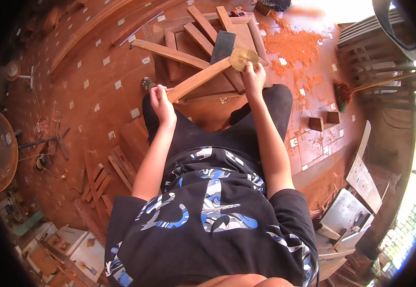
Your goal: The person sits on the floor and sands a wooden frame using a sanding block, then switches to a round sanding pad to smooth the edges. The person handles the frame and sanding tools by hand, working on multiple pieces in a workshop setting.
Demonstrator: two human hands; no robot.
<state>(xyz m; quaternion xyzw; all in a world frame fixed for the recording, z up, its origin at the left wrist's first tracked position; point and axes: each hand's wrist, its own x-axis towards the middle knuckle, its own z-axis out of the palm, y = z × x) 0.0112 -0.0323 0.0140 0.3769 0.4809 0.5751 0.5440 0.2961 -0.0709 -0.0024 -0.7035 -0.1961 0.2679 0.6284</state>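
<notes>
1. L hand (pixel 163 106), upper ctr of frame, had its fingers closed on the near end of a wooden bar (pixel 201 80).
2. R hand (pixel 255 80), a bit further right, pinched a yellowish disc (pixel 242 59) btwn thumb & fingers; disc overlapped bar's far end, contact unclear.
3. Bar slanted up to the right, upper ctr, above a wooden panel (pixel 259 40).
4. Dark block (pixel 223 47) & loose bars (pixel 169 53) lay over panel.
5. Orange shavings (pixel 291 44) covered floor, upper rt.

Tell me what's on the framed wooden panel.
Loose wooden strips, a dark rectangular piece and, at the far edge, a small red object. The panel beneath them is covered.
</notes>
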